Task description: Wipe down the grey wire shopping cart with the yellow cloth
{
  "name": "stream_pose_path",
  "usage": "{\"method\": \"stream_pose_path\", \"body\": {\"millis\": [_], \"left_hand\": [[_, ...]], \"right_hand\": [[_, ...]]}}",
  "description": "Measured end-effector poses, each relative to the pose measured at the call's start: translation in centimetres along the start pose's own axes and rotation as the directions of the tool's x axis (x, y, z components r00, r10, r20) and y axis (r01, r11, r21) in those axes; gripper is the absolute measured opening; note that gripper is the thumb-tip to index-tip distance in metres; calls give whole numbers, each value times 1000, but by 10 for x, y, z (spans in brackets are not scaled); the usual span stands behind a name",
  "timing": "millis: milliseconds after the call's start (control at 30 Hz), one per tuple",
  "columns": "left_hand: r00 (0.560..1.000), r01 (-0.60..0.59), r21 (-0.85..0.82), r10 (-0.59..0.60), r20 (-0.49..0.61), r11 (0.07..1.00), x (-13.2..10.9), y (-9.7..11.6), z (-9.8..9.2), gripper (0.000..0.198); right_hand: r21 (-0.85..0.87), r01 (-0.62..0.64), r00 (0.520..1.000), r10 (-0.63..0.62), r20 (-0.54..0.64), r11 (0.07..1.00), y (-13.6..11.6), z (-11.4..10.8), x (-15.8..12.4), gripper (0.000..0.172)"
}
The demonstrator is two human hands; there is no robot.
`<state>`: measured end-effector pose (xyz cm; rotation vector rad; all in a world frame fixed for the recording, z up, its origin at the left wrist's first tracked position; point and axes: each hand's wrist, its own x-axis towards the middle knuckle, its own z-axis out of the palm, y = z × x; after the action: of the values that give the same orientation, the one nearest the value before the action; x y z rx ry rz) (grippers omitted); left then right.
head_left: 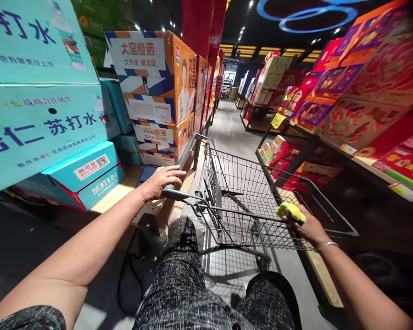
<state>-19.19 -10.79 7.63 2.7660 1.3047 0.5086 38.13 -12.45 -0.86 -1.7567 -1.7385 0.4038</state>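
Observation:
A dark metal shopping cart [248,183] stands in front of my legs, its wire basket holding nothing I can see. My left hand [163,180] is laid over the grey handle [179,193] of the cart, fingers across it. At the basket's near side rim, my right hand [306,224] grips a bunched yellow-green cloth [291,212], which touches the wire. Part of the right fingers is hidden behind the cloth and the rim. A bracelet [326,245] circles the right wrist.
Stacked turquoise cartons [41,119] and orange-and-blue cartons [151,91] line the left on a low wooden platform [103,197]. To the right, red and purple gift boxes [333,87] fill a shelf with a dark frame. A grey aisle floor [227,119] runs ahead. A black strap [122,275] hangs low at left.

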Motion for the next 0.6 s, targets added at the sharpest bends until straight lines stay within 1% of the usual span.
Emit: {"method": "stream_pose_path", "body": {"millis": [67,167,233,300,333,400,433,467,500,533,600], "left_hand": [[1000,3,-6,-3,-14,1000,-3,5,2,29],[996,93,-19,-93,-16,996,-7,13,5,28],[988,153,-31,-153,3,988,-7,19,6,30],[986,165,-49,-165,4,985,-7,24,7,28],[988,152,-63,-153,-12,986,-6,26,7,26],[990,122,-90,-128,-63,988,-7,30,8,21],[989,118,-101,-127,-79,988,-8,32,9,20],[987,123,-109,-133,-88,986,-9,35,10,20],[986,129,-116,-140,-92,985,-11,38,12,20],[985,131,-124,-144,-98,984,-12,41,14,20],[982,119,-142,-137,-126,983,-14,50,19,20]], "right_hand": [[33,-103,991,106,-76,994,-8,-1,3,56],[125,-197,953,220,-209,972,-20,3,10,52],[219,-191,930,248,-272,957,-31,9,13,54],[333,-113,930,217,-296,936,-51,19,13,61],[388,-53,941,176,-288,920,-65,25,12,65],[478,87,967,40,-250,874,-103,39,5,70],[491,162,972,-52,-230,856,-126,47,0,69],[493,236,967,-151,-207,837,-151,55,-7,65],[493,323,946,-255,-201,808,-175,62,-14,60],[492,424,905,-368,-211,761,-199,69,-23,55],[487,582,799,-571,-190,652,-241,81,-40,52]]}}
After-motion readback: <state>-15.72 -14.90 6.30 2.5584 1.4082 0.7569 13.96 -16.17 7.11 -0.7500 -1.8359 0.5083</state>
